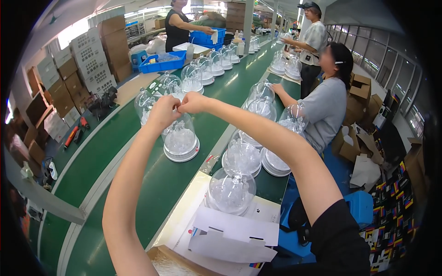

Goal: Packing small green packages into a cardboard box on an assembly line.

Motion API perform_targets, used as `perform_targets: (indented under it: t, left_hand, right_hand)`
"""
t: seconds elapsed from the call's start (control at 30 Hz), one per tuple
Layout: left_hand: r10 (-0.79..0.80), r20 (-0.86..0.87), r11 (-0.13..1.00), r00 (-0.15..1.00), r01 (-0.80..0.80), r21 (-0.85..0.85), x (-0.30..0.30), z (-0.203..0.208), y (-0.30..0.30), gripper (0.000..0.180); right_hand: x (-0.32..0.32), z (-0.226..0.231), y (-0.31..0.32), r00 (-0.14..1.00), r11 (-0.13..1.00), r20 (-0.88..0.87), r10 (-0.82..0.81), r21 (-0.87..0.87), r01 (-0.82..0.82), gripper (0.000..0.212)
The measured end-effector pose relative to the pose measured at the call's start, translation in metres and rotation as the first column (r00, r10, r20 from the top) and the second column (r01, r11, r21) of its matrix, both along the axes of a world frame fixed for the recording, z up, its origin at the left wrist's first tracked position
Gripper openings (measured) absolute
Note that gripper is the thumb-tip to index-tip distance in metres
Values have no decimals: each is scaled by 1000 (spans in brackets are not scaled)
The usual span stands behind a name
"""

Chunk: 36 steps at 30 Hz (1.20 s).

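Observation:
A clear bell-shaped dome (185, 123) on a round white base stands on the green conveyor, with pale crystal-like pieces inside. Right at its top, my left hand (164, 113) and my right hand (194, 102) come together, fingertips pinched and almost touching. Whatever they pinch, perhaps the dome's top knob or something small on it, is hidden by the fingers. Closer to me, another clear dome (231, 191) rests on white board. Below it lies a folded white carton piece (235, 230) with slots.
More domes (241, 154) crowd the side table at right, where a person in grey (324, 101) reaches in. Other domes (192, 76) line the conveyor (142, 193) ahead. A blue crate (162, 64) sits at far left. An open carton (172, 263) with shredded filler is nearest me.

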<state>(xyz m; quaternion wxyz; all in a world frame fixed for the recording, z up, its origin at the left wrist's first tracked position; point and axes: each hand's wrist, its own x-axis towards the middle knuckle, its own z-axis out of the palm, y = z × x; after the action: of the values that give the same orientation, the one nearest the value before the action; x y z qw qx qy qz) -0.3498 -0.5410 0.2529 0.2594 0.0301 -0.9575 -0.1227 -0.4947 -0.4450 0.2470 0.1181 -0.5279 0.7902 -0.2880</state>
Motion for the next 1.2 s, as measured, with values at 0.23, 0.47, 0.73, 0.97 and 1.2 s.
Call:
perform_targets:
  t: [0.23, 0.47, 0.73, 0.97, 1.2]
  left_hand:
    - [-68, -48, 995, 997, 65, -75, 10, -5, -3, 21]
    - [-55, -3, 998, 998, 55, -40, 14, -3, -5, 25]
    - [-25, 111, 982, 993, 4, 189, 27, 3, -26, 24]
    - [-44, 281, 999, 959, 49, -11, 24, 14, -27, 23]
    - [22, 213, 1000, 977, -22, -3, 99, 37, -109, 17]
  right_hand:
    - [17, 9, -1, 987, 995, -128, 100, 42, -95, 39]
    - [29, 25, -3, 954, 976, -262, 145, 199, -93, 40]
    - [46, 39, 57, 915, 929, -392, 94, -296, -222, 17]
    - [117, 61, 229, 902, 828, -367, 229, -414, -378, 10]
    - [122, 18, 394, 933, 878, -275, -231, -472, 79, 6]
